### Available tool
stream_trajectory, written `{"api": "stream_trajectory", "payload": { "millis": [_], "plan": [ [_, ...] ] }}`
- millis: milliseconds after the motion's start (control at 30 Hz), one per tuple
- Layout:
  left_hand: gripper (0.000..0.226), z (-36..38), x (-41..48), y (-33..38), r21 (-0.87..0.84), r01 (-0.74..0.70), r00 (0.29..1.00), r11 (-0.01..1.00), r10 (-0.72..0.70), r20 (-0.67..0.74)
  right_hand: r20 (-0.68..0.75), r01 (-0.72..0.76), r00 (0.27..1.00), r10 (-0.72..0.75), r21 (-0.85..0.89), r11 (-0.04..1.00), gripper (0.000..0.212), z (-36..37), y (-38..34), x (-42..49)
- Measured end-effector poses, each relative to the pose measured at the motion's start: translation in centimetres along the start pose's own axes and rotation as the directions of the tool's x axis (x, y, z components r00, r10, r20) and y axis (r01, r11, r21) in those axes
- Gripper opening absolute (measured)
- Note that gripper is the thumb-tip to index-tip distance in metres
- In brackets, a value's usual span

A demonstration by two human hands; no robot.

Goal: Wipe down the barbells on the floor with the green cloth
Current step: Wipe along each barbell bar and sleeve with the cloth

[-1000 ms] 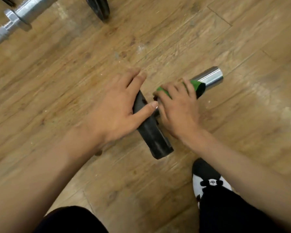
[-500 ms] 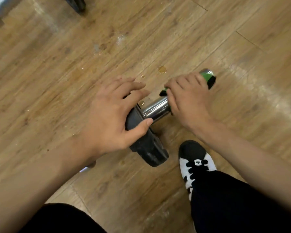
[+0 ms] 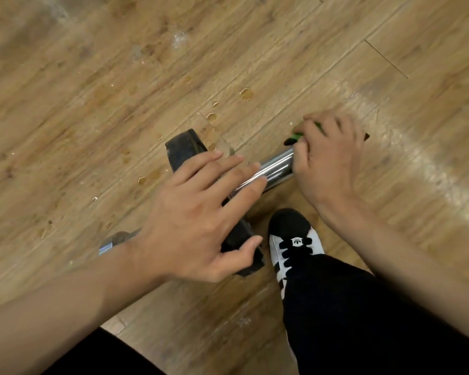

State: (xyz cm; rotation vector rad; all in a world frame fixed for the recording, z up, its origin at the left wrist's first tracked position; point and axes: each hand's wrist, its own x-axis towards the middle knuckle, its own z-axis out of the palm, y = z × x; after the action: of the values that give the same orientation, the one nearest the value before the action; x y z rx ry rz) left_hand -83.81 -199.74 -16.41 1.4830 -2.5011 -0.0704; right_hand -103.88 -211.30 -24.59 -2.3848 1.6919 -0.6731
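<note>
On wooden floor (image 3: 92,104): chrome steel barbell sleeve (image 3: 276,169), black rubber plate (image 3: 184,150); right hand (image 3: 328,163) grip curled round green cloth (image 3: 298,136) at sleeve end; left hand (image 3: 201,223) flat on plate, grip wide. Risk: stroke overruns end, cloth slips off.

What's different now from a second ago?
The right hand slid the green cloth outward along the steel sleeve, from beside the black plate to its end. The left hand straightened its fingers over the plate onto the sleeve. The right hand still grips the cloth; the plate stays on the floor.
</note>
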Motion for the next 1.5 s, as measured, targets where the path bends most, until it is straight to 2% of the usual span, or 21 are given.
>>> {"api": "stream_trajectory", "payload": {
  "millis": [67,133,200,267,333,400,467,567,633,733,800,867,967,1000,1100,1167,1233,1267,1367,1467,1500],
  "plan": [
    [0.065,-0.1,0.3,-1.2,-0.041,0.031,0.999,0.999,-0.031,0.016,0.079,0.214,0.974,-0.213,-0.001,0.977,0.026,0.5,-3.1,-1.9],
    [0.067,-0.2,0.5,-2.5,-0.100,0.084,0.996,0.991,-0.081,0.034,0.131,0.435,0.887,-0.442,0.085,0.897,0.032,1.1,-4.9,-3.1],
    [0.068,-0.2,0.6,-3.1,-0.128,0.113,0.993,0.985,-0.108,0.047,0.138,0.549,0.821,-0.554,0.079,0.832,0.032,1.1,-3.6,-2.4],
    [0.066,-0.2,0.7,-3.2,-0.129,0.148,0.989,0.981,-0.144,0.039,0.099,0.463,0.880,-0.464,0.036,0.885,0.030,0.9,-0.4,-1.1],
    [0.065,-0.2,0.7,-3.0,-0.125,0.183,0.983,0.975,-0.182,0.021,0.009,0.245,0.969,-0.246,0.025,0.969,0.027,0.3,2.8,0.5],
    [0.065,-0.2,0.6,-2.8,-0.103,0.213,0.977,0.972,-0.213,0.016,-0.028,0.077,0.997,-0.076,0.043,0.996,0.024,0.1,3.5,1.2],
    [0.066,-0.3,0.6,-2.7,-0.093,0.236,0.972,0.967,-0.234,0.027,-0.025,0.021,0.999,-0.020,0.018,1.000,0.023,0.4,1.6,0.9],
    [0.065,-0.4,0.8,-2.9,-0.143,0.229,0.973,0.963,-0.226,0.038,0.039,0.199,0.979,-0.198,-0.032,0.979,0.024,1.4,-3.6,-1.6],
    [0.064,-0.3,0.9,-3.1,-0.168,0.223,0.975,0.960,-0.220,0.032,0.077,0.361,0.929,-0.363,0.039,0.932,0.026,2.0,-5.5,-3.0],
    [0.066,-0.3,0.8,-3.3,-0.170,0.225,0.974,0.959,-0.220,0.047,0.070,0.540,0.838,-0.541,0.040,0.841,0.030,1.9,-2.4,-1.5],
    [0.066,-0.2,0.9,-3.6,-0.172,0.227,0.974,0.959,-0.220,0.059,0.012,0.461,0.887,-0.461,-0.010,0.887,0.032,1.6,1.7,-0.1],
    [0.067,-0.2,1.0,-4.2,-0.159,0.203,0.978,0.966,-0.193,0.075,-0.068,0.290,0.954,-0.291,-0.014,0.957,0.031,1.1,4.1,0.8],
    [0.069,-0.1,1.3,-5.1,-0.164,0.169,0.984,0.972,-0.156,0.089,-0.116,0.080,0.990,-0.076,0.025,0.997,0.025,1.6,1.3,0.3],
    [0.070,-0.1,1.3,-5.5,-0.177,0.168,0.984,0.970,-0.155,0.089,-0.111,0.081,0.991,-0.078,0.026,0.996,0.026,2.1,-0.5,-0.4],
    [0.073,-0.1,1.4,-6.4,-0.214,0.164,0.984,0.963,-0.146,0.099,-0.008,0.361,0.932,-0.361,0.093,0.928,0.039,3.2,-4.9,-3.2],
    [0.074,-0.3,1.6,-7.3,-0.252,0.135,0.988,0.958,-0.109,0.113,0.064,0.531,0.839,-0.541,0.126,0.838,0.046,3.0,-4.9,-2.8],
    [0.077,-0.5,1.8,-8.4,-0.294,0.130,0.988,0.947,-0.098,0.121,0.133,0.658,0.739,-0.660,0.069,0.750,0.049,2.5,-2.5,-0.8],
    [0.080,-0.6,1.8,-8.8,-0.296,0.143,0.986,0.944,-0.110,0.125,0.142,0.662,0.737,-0.660,0.040,0.748,0.048,2.3,-1.0,0.2],
    [0.077,-1.0,1.4,-8.7,-0.194,0.132,0.990,0.972,-0.119,0.077,0.051,0.448,0.893,-0.447,-0.012,0.894,0.042,1.6,2.7,3.1],
    [0.069,-0.3,0.1,-5.4,-0.075,0.124,0.991,0.989,-0.127,-0.040,-0.039,0.169,0.985,-0.168,0.011,0.986,0.037,2.5,-0.6,2.5],
    [0.068,0.1,-0.2,-4.2,-0.048,0.134,0.988,0.990,-0.137,-0.074,-0.036,0.169,0.985,-0.169,0.018,0.985,0.037,3.0,-2.5,1.7]
  ]
}}
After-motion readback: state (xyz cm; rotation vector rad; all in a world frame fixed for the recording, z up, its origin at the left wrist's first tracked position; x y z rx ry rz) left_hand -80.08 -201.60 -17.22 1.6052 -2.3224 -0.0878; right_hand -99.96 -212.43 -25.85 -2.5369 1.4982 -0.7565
